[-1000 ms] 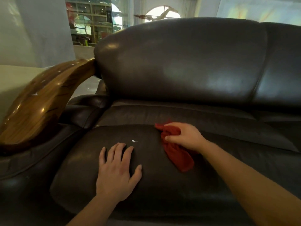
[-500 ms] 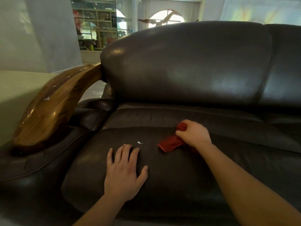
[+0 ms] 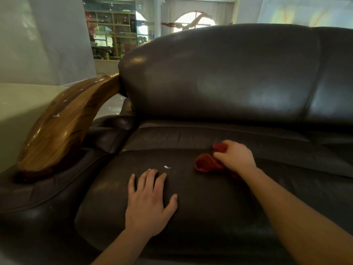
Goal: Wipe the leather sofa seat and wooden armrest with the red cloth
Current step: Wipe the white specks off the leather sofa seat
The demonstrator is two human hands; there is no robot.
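Observation:
The dark leather sofa seat (image 3: 210, 203) fills the lower half of the view. My right hand (image 3: 236, 157) is closed on the bunched red cloth (image 3: 205, 163) and presses it to the seat near the back. A small white smear (image 3: 167, 167) lies on the leather just left of the cloth. My left hand (image 3: 149, 199) rests flat on the seat with fingers spread, its fingertips just below the smear. The curved, glossy wooden armrest (image 3: 63, 127) rises at the left, with a small white fleck on its top.
The padded leather backrest (image 3: 229, 73) stands behind the seat. A leather side bolster (image 3: 107, 131) sits between seat and armrest. Beyond the armrest are a pale wall and a lit display shelf (image 3: 112, 35).
My right hand has gathered the cloth from a hanging strip into a tight bunch and shifted slightly right and back on the seat. The left hand stays flat in place.

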